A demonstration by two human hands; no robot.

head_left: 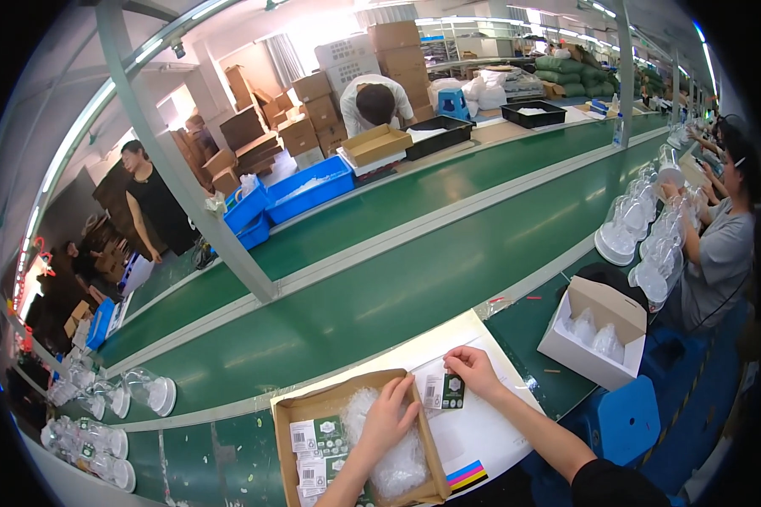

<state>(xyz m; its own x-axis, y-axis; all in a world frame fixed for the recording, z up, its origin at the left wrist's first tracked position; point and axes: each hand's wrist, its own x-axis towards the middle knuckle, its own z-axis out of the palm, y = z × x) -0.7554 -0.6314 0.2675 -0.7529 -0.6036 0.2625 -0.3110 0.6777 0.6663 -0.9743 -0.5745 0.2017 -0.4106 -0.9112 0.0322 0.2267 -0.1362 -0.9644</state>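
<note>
My right hand (472, 372) pinches a small green and white printed card (443, 391) at its upper right corner, above a white sheet (490, 431). My left hand (389, 417) reaches over an open shallow cardboard box (435, 465), its fingers extended toward the box's right wall and resting over crumpled clear plastic (397, 469). Whether the fingertips touch the wall, I cannot tell. Inside the box, on the left, lie several similar green and white cards (306, 437), partly behind my left forearm.
A green conveyor belt (355, 291) runs beyond the worktop. An open white carton (588, 355) holds clear pieces at right, near a blue stool (626, 418). Clear domes on white bases (148, 393) stand at left, more at right (621, 228) by co-workers. Blue bins (313, 188) lie across the belt.
</note>
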